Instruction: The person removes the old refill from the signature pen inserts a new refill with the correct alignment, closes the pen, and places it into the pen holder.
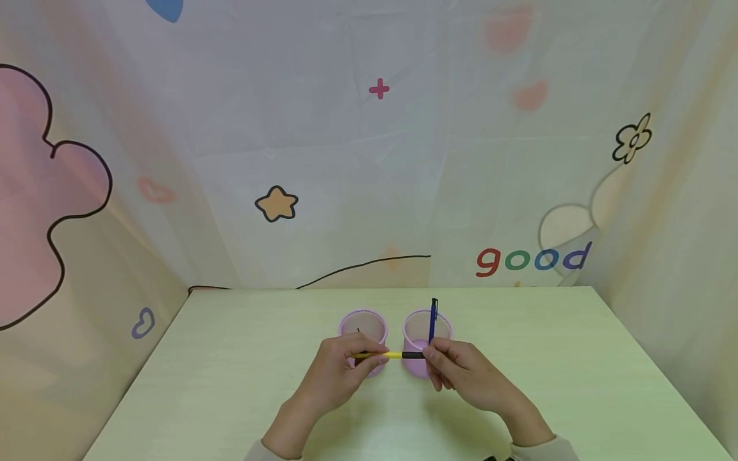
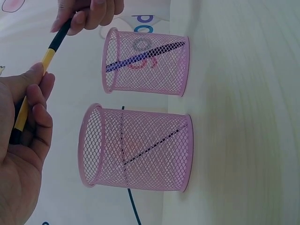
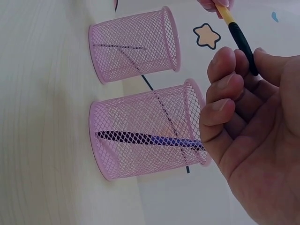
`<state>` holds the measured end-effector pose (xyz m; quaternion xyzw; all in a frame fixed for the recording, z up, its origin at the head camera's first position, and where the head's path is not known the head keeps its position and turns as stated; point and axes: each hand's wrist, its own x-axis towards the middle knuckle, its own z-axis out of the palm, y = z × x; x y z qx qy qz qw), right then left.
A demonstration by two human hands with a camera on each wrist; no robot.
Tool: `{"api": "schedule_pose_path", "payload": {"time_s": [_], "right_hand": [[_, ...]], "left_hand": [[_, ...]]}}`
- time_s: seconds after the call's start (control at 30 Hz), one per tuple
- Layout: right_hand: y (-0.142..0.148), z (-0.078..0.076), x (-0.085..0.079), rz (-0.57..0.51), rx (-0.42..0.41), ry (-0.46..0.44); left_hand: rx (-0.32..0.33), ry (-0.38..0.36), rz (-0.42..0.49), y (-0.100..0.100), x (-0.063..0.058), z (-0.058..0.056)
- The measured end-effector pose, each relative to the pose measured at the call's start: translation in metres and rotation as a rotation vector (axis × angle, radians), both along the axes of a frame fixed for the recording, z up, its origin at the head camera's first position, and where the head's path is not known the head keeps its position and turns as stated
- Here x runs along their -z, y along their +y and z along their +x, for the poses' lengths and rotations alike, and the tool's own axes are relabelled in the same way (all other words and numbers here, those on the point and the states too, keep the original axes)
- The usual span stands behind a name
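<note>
A yellow-and-black pen [image 1: 394, 355] lies level between my two hands, above the front of two pink mesh cups. My left hand [image 1: 340, 368] grips its yellow barrel between thumb and fingers. The black end [image 3: 243, 44] is pinched by my right hand [image 1: 464, 372], whose other fingers curl loosely. Behind that hand, the right cup [image 2: 145, 82] holds a blue pen [image 1: 433, 320] leaning inside. The left cup [image 2: 136, 150] contains a thin dark stick [image 3: 117, 46], too fine to identify; my left hand partly covers this cup in the head view.
Both cups stand side by side on a pale wooden table [image 1: 242, 358], a small gap between them. A printed curtain [image 1: 323, 141] hangs along the table's back edge and both sides.
</note>
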<state>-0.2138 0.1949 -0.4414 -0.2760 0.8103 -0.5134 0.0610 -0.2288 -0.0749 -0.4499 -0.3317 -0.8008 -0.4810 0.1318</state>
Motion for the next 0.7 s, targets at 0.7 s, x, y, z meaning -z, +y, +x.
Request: {"api": "schedule_pose_path", "payload": {"time_s": [0.7], "right_hand": [[0.0002,-0.0011,0.0006,-0.011,-0.024,0.013]], "left_hand": [[0.003,0.007,0.004,-0.0011,0.0002,-0.0006]]}}
